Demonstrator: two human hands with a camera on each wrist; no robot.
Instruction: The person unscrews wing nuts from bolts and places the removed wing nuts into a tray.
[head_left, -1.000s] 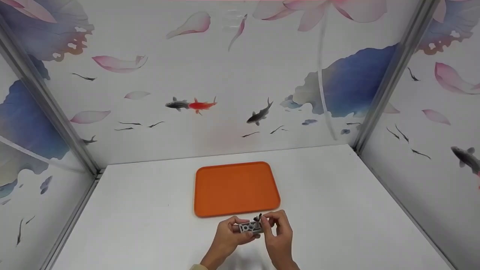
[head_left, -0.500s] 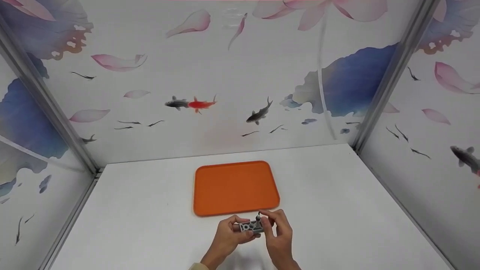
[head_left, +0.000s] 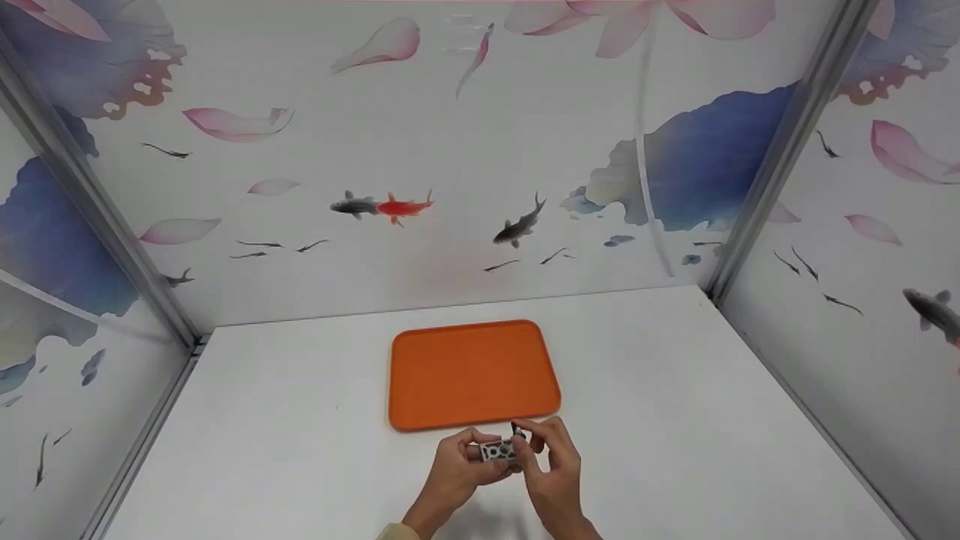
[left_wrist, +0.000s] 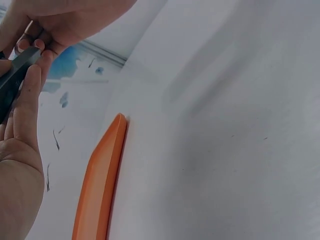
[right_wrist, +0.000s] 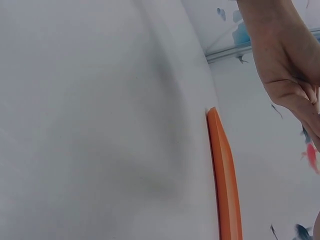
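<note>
In the head view, my left hand (head_left: 454,471) grips a small grey block (head_left: 496,451) with a pattern of holes in its face. Its thumb lies along the lower front and the other fingers are behind. My right hand (head_left: 556,474) is at the block's right end, pinching a small dark piece (head_left: 517,430) that sticks up there; its exact kind is too small to tell. The left wrist view catches the block's dark side (left_wrist: 14,82) between the fingers. In the right wrist view the held things are out of sight.
An orange tray (head_left: 474,375) lies on the white table (head_left: 300,450) just beyond both hands. White panels (head_left: 465,150) printed with fish and petals, joined by metal posts (head_left: 784,150), enclose the table at the back and both sides.
The right thumb has shifted slightly left, covering more of the block's right end. The small dark piece on top has turned more upright. The left hand has hardly moved.
</note>
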